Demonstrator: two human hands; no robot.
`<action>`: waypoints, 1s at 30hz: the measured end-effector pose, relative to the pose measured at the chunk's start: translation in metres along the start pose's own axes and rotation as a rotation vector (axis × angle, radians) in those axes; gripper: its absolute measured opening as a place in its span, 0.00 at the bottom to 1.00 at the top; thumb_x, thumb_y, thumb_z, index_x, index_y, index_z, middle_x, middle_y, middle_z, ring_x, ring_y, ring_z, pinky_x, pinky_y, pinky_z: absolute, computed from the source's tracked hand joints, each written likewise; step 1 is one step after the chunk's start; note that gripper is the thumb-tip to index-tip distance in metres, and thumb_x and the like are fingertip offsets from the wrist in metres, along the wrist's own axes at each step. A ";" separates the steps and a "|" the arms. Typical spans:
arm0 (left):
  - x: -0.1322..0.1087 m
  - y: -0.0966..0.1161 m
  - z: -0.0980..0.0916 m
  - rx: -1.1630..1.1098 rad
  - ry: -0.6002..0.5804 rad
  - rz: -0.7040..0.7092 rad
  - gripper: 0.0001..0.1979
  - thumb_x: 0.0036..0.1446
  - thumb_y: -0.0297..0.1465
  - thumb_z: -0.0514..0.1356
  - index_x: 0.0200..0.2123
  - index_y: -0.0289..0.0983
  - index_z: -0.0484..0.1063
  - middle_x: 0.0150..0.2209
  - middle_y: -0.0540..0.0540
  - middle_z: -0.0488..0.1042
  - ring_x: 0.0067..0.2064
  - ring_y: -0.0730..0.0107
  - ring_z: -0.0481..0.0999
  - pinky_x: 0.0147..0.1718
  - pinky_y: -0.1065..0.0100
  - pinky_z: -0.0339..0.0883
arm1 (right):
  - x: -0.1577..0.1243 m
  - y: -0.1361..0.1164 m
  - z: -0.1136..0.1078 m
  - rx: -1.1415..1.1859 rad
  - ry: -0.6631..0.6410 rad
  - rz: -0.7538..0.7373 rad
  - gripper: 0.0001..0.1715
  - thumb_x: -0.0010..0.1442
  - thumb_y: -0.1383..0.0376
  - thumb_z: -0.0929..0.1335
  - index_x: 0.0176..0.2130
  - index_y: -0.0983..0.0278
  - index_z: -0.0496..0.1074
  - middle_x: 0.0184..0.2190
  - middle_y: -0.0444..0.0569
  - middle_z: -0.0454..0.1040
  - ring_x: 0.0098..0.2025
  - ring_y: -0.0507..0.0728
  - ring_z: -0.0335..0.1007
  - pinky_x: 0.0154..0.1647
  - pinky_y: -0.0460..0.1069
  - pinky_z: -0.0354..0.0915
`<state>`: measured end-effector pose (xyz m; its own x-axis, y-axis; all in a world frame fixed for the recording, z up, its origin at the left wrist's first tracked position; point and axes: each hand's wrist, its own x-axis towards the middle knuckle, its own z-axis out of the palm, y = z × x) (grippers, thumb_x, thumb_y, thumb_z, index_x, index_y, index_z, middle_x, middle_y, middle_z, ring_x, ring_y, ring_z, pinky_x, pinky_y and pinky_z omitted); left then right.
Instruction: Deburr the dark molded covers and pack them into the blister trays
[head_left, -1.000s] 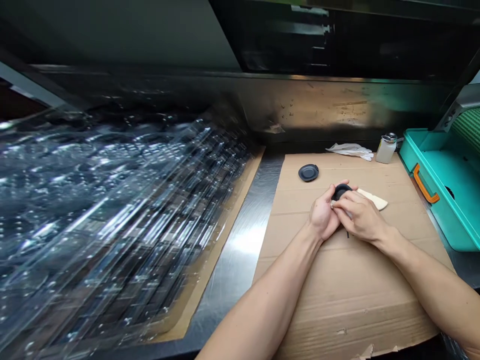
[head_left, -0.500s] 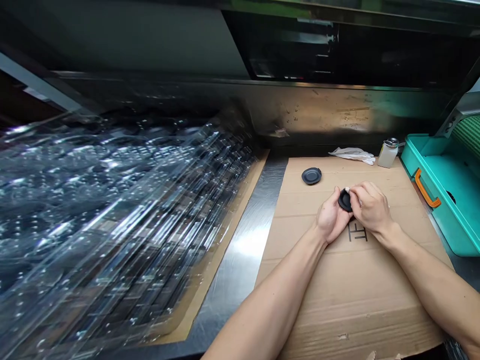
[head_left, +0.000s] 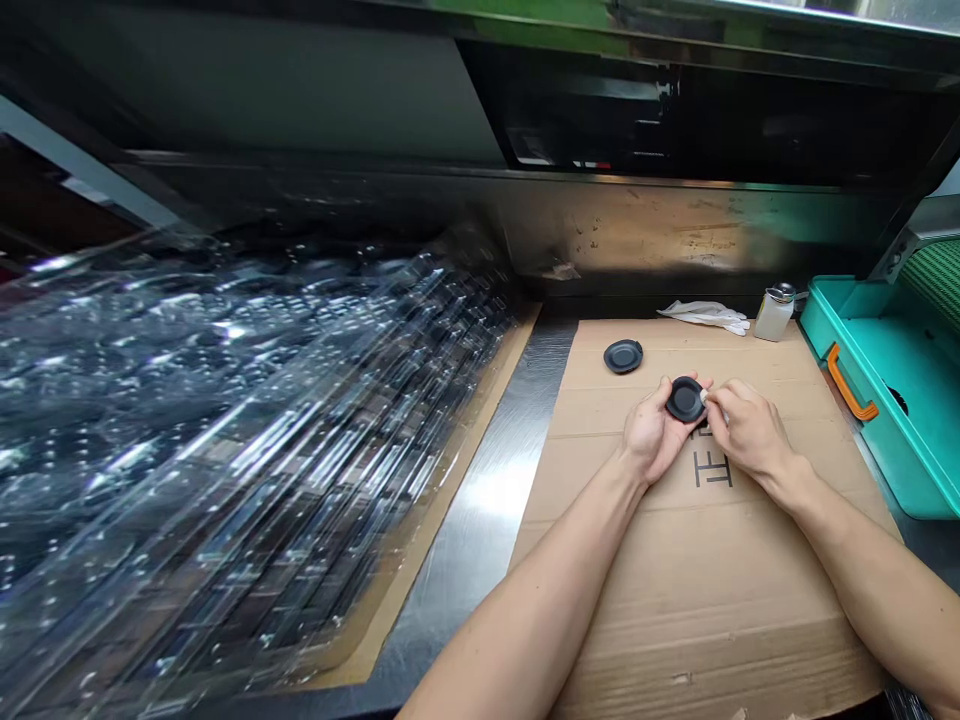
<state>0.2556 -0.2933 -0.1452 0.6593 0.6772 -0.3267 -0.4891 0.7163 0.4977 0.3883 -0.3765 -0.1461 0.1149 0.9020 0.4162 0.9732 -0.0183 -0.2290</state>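
My left hand (head_left: 654, 432) cups a small round black disc (head_left: 685, 399) just above the cardboard sheet (head_left: 712, 560). My right hand (head_left: 750, 432) is closed in a pinch at the disc's right edge, with a small white bit between its fingertips that I cannot name. A second black disc (head_left: 623, 355) lies flat on the cardboard, a little behind and left of my hands.
A tall slanted stack of clear plastic trays (head_left: 225, 440) fills the left. A white cloth (head_left: 705, 314) and a small bottle (head_left: 774, 312) sit at the back of the cardboard. A teal bin (head_left: 877, 390) with an orange handle stands at the right. Bare metal bench (head_left: 487, 480) runs between.
The right hand has slid off the top of the disc to its right edge, so the disc's face now shows. The pale cloth by the hands is no longer seen.
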 end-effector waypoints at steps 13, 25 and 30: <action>-0.009 -0.010 0.007 -0.036 -0.067 -0.048 0.19 0.74 0.35 0.49 0.42 0.32 0.78 0.47 0.37 0.82 0.58 0.57 0.78 0.64 0.56 0.66 | 0.005 -0.024 0.004 0.147 0.077 -0.156 0.13 0.71 0.68 0.61 0.41 0.63 0.74 0.41 0.54 0.76 0.44 0.60 0.71 0.46 0.52 0.67; -0.005 0.001 0.002 -0.072 -0.019 0.039 0.21 0.75 0.37 0.47 0.43 0.32 0.76 0.49 0.35 0.81 0.58 0.56 0.79 0.63 0.55 0.67 | 0.001 -0.014 0.006 0.069 0.058 -0.258 0.14 0.72 0.66 0.61 0.39 0.62 0.74 0.37 0.53 0.76 0.40 0.59 0.70 0.43 0.52 0.66; -0.006 0.000 0.002 -0.072 -0.033 0.036 0.20 0.74 0.36 0.47 0.42 0.32 0.76 0.50 0.35 0.81 0.58 0.56 0.79 0.63 0.54 0.67 | -0.001 -0.014 0.005 0.081 0.106 -0.196 0.12 0.72 0.67 0.62 0.40 0.62 0.73 0.37 0.53 0.75 0.40 0.59 0.69 0.42 0.52 0.65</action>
<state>0.2530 -0.2973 -0.1414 0.6584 0.6979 -0.2818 -0.5519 0.7022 0.4498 0.3734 -0.3747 -0.1473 -0.0503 0.8344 0.5489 0.9605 0.1911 -0.2025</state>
